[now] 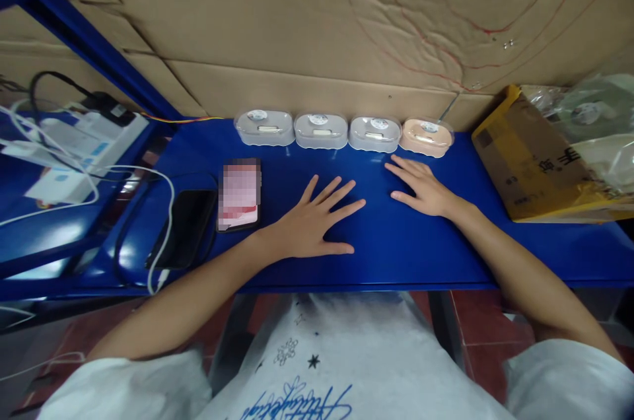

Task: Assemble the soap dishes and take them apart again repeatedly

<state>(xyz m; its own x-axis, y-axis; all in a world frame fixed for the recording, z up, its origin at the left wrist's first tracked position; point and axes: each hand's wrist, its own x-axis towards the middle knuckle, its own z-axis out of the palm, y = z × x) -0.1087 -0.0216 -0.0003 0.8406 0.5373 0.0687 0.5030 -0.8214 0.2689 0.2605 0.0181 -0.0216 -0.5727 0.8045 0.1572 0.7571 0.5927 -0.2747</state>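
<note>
My left hand [317, 222] lies over the blue tabletop [386, 251] with its fingers spread and holds nothing. To its left is a phone [239, 195] with a lit, pixelated screen. My right hand [421, 189], also empty, has its fingers stretched out just in front of a row of small oval boxes with clear lids. Three are grey: a left box [265, 128], a middle box [321, 132] and a right box [375, 135]. At the row's right end sits a peach box [426, 137]. Each lid carries a round sticker.
A dark phone [182, 228] with a white cable [171, 199] lies at the left. Behind it are power strips [74, 149] with chargers. An open cardboard box [529, 162] with plastic-wrapped items stands at the right. Cardboard [272, 30] with red threads forms the back wall.
</note>
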